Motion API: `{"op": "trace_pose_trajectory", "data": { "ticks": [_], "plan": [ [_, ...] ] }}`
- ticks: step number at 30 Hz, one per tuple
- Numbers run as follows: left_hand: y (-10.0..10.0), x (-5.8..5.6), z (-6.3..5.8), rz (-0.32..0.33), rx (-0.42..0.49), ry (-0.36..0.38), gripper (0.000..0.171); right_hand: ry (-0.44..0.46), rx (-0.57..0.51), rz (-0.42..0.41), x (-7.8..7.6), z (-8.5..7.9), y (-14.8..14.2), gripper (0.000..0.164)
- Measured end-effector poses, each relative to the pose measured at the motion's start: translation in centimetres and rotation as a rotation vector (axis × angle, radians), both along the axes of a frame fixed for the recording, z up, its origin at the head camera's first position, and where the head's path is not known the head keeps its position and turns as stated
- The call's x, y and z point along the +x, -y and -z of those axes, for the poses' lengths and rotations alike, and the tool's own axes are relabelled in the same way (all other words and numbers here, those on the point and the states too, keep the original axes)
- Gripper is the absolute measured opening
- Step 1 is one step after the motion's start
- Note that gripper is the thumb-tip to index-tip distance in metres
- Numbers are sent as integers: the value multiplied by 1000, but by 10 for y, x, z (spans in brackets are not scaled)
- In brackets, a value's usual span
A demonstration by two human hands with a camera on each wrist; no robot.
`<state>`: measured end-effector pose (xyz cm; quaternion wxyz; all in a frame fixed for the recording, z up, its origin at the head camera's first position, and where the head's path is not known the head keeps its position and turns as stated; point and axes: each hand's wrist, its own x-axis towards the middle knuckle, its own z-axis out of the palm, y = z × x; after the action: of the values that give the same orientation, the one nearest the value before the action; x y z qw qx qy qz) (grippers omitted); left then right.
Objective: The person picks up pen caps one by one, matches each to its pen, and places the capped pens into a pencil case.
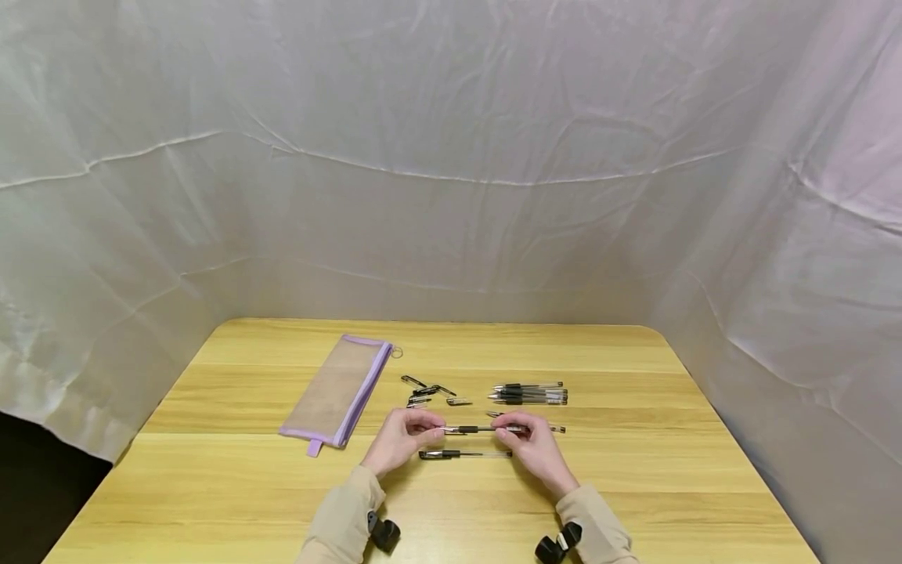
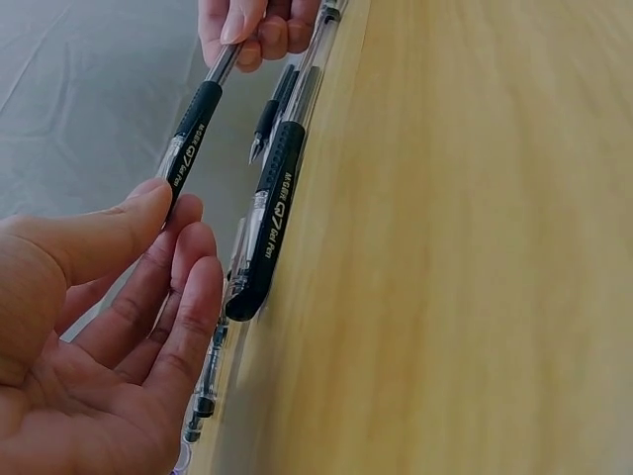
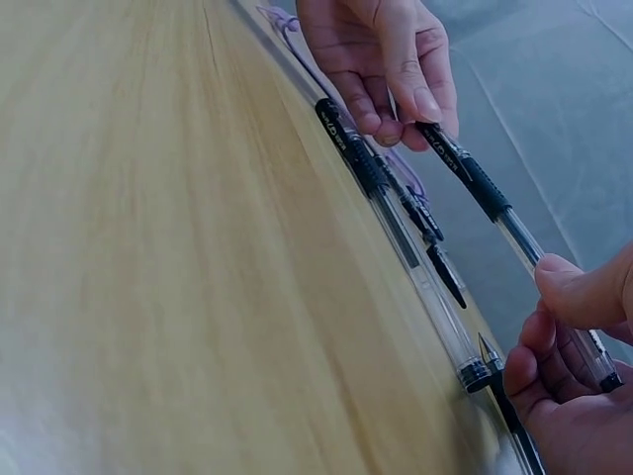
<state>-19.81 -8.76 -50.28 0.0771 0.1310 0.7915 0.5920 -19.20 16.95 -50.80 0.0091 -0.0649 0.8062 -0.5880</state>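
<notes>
Between my hands is a black gel pen with a clear barrel, held level just above the table. My left hand pinches its capped end between thumb and fingers, with the cap partly hidden in the left wrist view. My right hand grips the clear barrel toward the tail end. A second, capped gel pen lies on the table nearer to me, parallel to the held one. Another pen tip pokes out beside my right hand, uncapped.
Several loose black pen caps lie scattered beyond my left hand. Farther right, several uncapped gel pens form a bundle. A mesh zip pouch with purple edging lies flat at the left. Pale cloth hangs around the wooden table.
</notes>
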Motion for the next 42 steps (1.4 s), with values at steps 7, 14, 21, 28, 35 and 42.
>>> {"op": "trace_pose_trajectory", "data": {
  "ticks": [7,14,21,28,35,42],
  "plan": [
    [-1,-1,0,-5,-9,-21,22,5,5,15,1,0,1,14],
    [-3,0,2,-15,-7,-47,17,4,-13,26,2,-1,2,13],
    [-3,2,0,-19,13,-51,18,4,-10,40,3,-3,3,13],
    [-3,3,-3,-25,8,-43,16,-4,2,25,2,-2,3,11],
    [-3,4,-3,-33,6,-47,18,-5,13,-1,2,-3,2,11],
    [-3,3,-2,-37,4,-58,17,-11,32,-27,1,-3,2,12]
  ]
}}
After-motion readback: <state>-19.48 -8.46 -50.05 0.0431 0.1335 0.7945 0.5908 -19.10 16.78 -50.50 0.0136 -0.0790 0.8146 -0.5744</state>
